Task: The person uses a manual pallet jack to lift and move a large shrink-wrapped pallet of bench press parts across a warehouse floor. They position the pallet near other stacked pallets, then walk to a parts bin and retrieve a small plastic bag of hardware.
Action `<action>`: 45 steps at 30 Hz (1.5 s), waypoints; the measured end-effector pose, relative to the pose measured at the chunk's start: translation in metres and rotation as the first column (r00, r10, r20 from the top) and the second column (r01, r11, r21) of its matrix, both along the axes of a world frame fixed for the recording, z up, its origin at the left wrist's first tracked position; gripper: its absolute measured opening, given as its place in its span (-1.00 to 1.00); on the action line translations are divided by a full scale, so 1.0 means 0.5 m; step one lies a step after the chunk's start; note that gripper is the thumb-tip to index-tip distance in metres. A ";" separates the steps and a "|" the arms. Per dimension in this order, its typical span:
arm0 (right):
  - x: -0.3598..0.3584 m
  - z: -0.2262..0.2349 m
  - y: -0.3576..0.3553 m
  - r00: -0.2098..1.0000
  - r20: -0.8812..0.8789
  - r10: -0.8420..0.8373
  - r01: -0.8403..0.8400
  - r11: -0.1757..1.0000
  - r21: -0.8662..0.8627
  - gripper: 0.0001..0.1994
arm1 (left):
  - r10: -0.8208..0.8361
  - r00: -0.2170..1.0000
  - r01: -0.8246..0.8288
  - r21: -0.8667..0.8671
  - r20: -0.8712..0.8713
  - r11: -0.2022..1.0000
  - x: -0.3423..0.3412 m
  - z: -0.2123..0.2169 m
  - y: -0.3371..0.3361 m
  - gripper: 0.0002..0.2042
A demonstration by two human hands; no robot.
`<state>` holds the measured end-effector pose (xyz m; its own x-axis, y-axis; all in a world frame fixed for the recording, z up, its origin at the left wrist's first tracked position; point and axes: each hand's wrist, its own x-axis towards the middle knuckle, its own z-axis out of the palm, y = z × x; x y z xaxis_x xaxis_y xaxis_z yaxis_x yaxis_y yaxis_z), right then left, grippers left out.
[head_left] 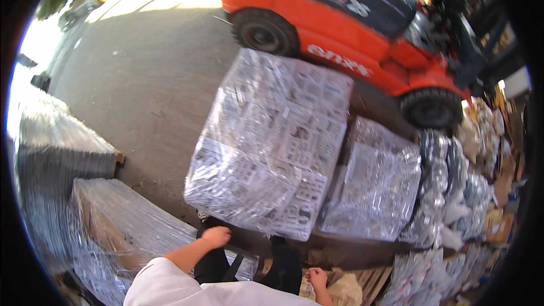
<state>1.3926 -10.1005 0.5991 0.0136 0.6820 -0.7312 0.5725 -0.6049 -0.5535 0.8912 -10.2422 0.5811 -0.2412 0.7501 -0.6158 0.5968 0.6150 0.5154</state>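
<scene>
Directly in front of me stands a large stack of printed sheets or cartons, wrapped in clear film. My left hand hangs over my left leg, close to the near left corner of that stack but apart from it as far as I can see. Its fingers are curled in, and nothing shows in them. Down at my right side is my right hand, loosely closed with no object visible. A crumpled tan sack lies beside it. My dark-trousered legs are partly under my light shirt.
An orange forklift is parked behind the stack. A lower wrapped stack and wrapped silvery bundles adjoin on the right. More film-wrapped pallet loads line the left. A wooden pallet lies at lower right.
</scene>
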 end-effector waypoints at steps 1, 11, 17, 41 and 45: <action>-0.028 0.030 -0.020 0.998 0.061 0.004 -0.002 0.999 -0.034 -0.86 | 0.223 0.961 -0.232 -0.040 -0.162 0.972 -0.106 0.011 -0.119 -0.69; -0.631 0.167 -0.257 0.968 0.018 0.250 -0.251 0.961 0.115 -0.80 | 0.744 0.649 -0.699 0.264 -0.157 0.665 -0.605 -0.046 -0.870 -0.76; -1.140 0.268 -0.272 0.481 0.161 0.862 -0.873 0.454 0.178 -0.76 | 0.880 0.475 -0.822 0.367 0.023 0.435 -0.525 -0.043 -1.061 -0.77; -2.234 0.227 0.454 0.553 0.235 0.799 -0.810 0.582 -0.072 -0.77 | 0.910 0.035 -0.971 -0.200 0.414 0.129 -1.546 0.215 -0.471 -0.70; -2.599 0.441 0.690 0.564 0.164 0.810 -0.826 0.557 0.086 -0.77 | 0.894 0.426 -0.871 -0.207 0.136 0.446 -1.755 0.189 -0.380 -0.62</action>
